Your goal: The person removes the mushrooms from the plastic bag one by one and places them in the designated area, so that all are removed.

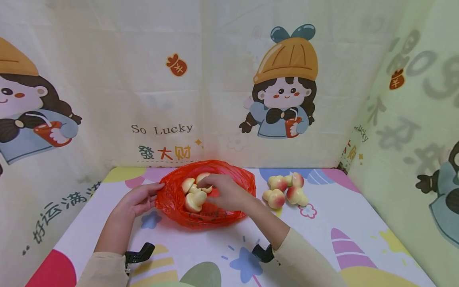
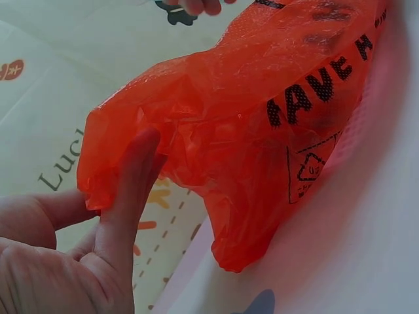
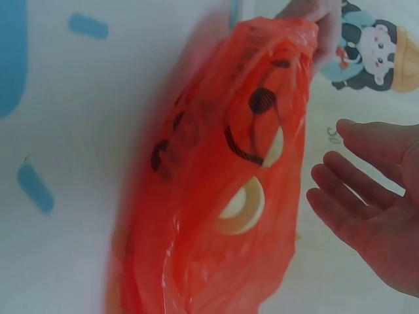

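Observation:
A red plastic bag lies on the table with its mouth spread wide. Several cream toy mushrooms are inside it, and some of them show at the bag's mouth in the right wrist view. My left hand pinches the bag's left rim between thumb and fingers, seen closely in the left wrist view beside the bag's side. Over the bag's mouth hovers my right hand. In the right wrist view its fingers are spread and hold nothing.
Right of the bag, several cream pieces with pink-red shading, knobbed like mushrooms, sit grouped on the patterned table. A printed cloth backdrop rises behind the table and along both sides.

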Motion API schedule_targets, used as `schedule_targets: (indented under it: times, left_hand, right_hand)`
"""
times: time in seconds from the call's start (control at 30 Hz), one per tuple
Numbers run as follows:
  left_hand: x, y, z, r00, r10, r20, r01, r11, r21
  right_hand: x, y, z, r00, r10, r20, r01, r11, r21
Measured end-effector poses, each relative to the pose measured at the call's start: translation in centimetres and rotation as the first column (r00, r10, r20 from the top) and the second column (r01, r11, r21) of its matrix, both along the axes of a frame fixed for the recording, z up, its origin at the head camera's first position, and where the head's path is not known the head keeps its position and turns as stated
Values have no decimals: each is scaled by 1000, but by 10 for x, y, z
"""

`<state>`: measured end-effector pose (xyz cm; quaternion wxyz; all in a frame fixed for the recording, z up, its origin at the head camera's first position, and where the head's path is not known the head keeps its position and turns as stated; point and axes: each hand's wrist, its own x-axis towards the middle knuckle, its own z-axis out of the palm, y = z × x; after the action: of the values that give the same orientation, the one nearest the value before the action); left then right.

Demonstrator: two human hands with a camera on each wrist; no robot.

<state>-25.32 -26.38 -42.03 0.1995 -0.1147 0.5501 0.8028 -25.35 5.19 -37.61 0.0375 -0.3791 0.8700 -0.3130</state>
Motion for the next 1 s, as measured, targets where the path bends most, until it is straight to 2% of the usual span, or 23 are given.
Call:
schedule_targets:
  times: [0.2, 0.53, 0.77, 1.0]
  left_hand:
    - [0, 0, 0, 1000, 2, 5, -2, 1000, 2]
    - [0, 0, 0, 1000, 1, 12, -1, 1000, 0]
    - [0, 1, -2, 1000, 17, 17, -16, 1000, -23]
    - [1, 1, -2, 1000, 6, 16, -6, 1000, -12]
  right_hand:
    - [-4, -11, -6, 998, 28, 57, -28, 1000, 3]
    - [-12, -31, -15, 999, 33, 6, -33, 997, 67]
    - [-15, -40, -18, 999, 3, 54, -10, 993, 115]
    - [-15, -44, -17, 999, 7, 45, -15, 986, 169]
